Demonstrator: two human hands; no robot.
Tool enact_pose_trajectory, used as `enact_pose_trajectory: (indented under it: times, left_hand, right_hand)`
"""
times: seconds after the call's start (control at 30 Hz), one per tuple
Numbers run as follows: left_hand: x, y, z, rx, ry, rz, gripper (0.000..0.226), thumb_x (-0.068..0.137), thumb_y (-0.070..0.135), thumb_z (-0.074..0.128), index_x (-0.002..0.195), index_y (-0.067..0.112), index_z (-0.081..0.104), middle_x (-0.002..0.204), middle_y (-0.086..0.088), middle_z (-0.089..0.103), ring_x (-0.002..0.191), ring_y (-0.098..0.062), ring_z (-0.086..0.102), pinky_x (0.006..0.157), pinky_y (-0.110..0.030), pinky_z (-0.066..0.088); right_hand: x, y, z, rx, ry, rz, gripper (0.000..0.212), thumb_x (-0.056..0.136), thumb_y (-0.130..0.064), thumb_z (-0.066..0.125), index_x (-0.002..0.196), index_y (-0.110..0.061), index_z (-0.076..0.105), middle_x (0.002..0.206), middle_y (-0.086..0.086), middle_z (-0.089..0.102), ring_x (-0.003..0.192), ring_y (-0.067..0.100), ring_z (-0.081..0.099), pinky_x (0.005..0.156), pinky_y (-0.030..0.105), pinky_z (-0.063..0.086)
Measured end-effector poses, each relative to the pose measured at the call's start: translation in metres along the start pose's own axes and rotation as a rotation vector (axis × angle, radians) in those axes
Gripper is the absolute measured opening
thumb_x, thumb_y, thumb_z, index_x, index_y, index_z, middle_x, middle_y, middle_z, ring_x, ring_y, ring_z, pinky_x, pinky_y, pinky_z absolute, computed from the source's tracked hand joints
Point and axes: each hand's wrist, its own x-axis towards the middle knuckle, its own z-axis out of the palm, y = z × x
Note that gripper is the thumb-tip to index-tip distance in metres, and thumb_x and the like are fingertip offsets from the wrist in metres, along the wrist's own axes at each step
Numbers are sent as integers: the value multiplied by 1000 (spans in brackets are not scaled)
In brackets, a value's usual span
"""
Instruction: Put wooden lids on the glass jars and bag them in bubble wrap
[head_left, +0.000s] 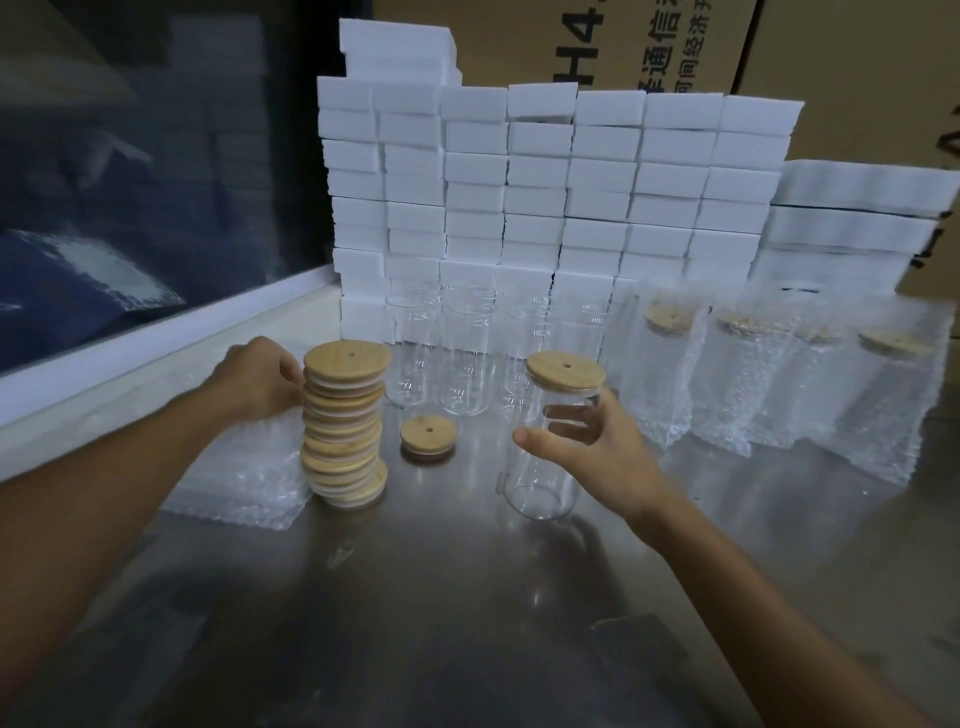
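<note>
The right hand curls round a clear glass jar standing on the steel table — its round wooden lid, with a small hole, already on. The left hand touches the lid stack; whether it grips, I cannot tell. Bagged jars stand right — cartons behind read "H4" and "通信".

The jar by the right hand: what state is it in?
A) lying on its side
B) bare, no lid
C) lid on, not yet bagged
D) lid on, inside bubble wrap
C: the jar stands upright on the table with a wooden lid on top and no bubble wrap around it, the right hand cupped around its far side.
</note>
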Motion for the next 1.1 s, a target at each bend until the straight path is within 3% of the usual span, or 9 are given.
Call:
enact_pose_trajectory:
  times: [0.27, 0.43, 0.5, 0.57, 0.63, 0.73, 0.8, 0.93, 1.1]
  left_hand:
    - [-4, 3, 5, 49, -13, -10, 31, 88, 3, 57, 57, 8, 56, 64, -11, 55, 62, -27, 49, 61, -34, 43]
    - [1, 29, -23, -296, 333, -131, 3, 81, 9, 69, 79, 7, 71, 88, -13, 69, 86, -31, 64, 77, -41, 55]
    - [1, 50, -40, -354, 444, -88, 5, 81, 11, 68, 77, 12, 68, 83, -8, 67, 85, -29, 65, 77, -41, 55]
    - [-2, 72, -55, -409, 527, -16, 13, 81, 13, 66, 71, 20, 63, 72, 1, 62, 80, -24, 64, 74, -37, 53]
    - [-10, 94, -65, -452, 583, 88, 16, 79, 16, 65, 66, 23, 59, 67, 8, 58, 75, -19, 61, 72, -34, 53]
    - [-30, 124, -63, -463, 572, 336, 7, 74, 15, 63, 70, 20, 61, 63, 9, 57, 61, -12, 54, 67, -28, 50]
    - [-47, 139, -51, -434, 533, 477, 6, 73, 15, 63, 71, 20, 61, 61, 9, 57, 55, -4, 50, 63, -25, 47]
    - [-79, 151, -22, -361, 434, 738, 5, 77, 14, 62, 75, 17, 58, 68, 5, 59, 61, -13, 55, 62, -36, 52]
    - [-108, 150, 5, -170, 436, 1036, 9, 80, 0, 61, 79, 9, 58, 75, -1, 55, 66, -22, 52, 54, -43, 47]
  right_hand:
    - [2, 2, -3, -27, 50, 11, 93, 62, -53, 84, 141, -27, 42, 131, -3, 56, 116, 9, 57, 84, 20, 48]
    - [5, 3, -12, -70, 161, 55, 113, 56, -61, 82, 149, -25, 30, 135, -3, 48, 123, 15, 52, 93, 30, 44]
    - [6, -3, -20, -59, 198, 40, 123, 53, -61, 85, 154, -28, 23, 135, -6, 44, 123, 13, 49, 98, 32, 42]
    - [7, -11, -28, -19, 251, 7, 117, 56, -65, 85, 152, -32, 28, 133, -10, 45, 119, 8, 51, 97, 31, 42]
    - [8, -22, -35, 38, 335, -46, 84, 69, -64, 83, 138, -33, 47, 128, -11, 55, 115, 3, 56, 92, 26, 45]
    - [8, -39, -45, 108, 406, -143, 26, 89, -38, 76, 109, -24, 69, 108, -4, 72, 101, 8, 69, 80, 20, 48]
    - [5, -51, -49, 152, 388, -198, 12, 93, -30, 72, 98, -19, 72, 92, -2, 76, 82, 9, 73, 68, 14, 49]
    - [-6, -73, -44, 229, 255, -170, 36, 93, -50, 64, 110, -19, 68, 91, -1, 78, 76, 16, 77, 60, 17, 54]
    - [-12, -81, -37, 160, 95, -71, 63, 76, -79, 61, 117, -31, 63, 103, -2, 78, 84, 19, 78, 70, 33, 54]
